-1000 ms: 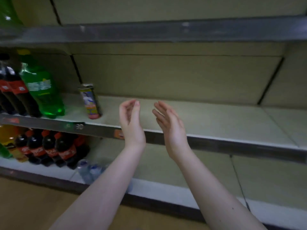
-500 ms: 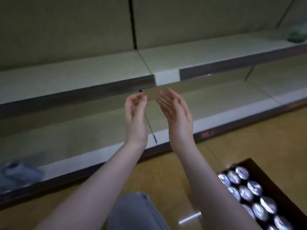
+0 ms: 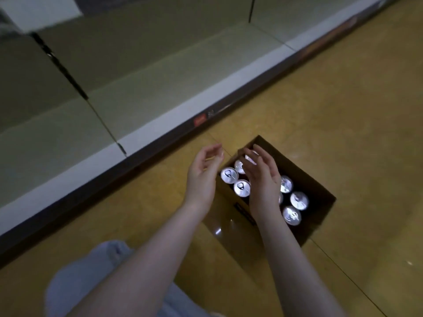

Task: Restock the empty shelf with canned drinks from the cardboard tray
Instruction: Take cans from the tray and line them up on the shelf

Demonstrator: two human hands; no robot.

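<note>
Your left hand [image 3: 202, 179] hovers just left of the cardboard tray [image 3: 318, 193] on the floor [image 3: 343, 110], your right hand [image 3: 262, 181] above its cans [image 3: 242, 188] (silver tops up). Both hands' fingers are loosely curved, holding nothing. The low shelf [image 3: 160, 88] lies beyond, far left.

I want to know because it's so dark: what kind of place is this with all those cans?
Probably a shop or supermarket aisle. A long low shelf has a red label on its front strip, and a cardboard tray of canned drinks sits on the floor beside it.
</note>
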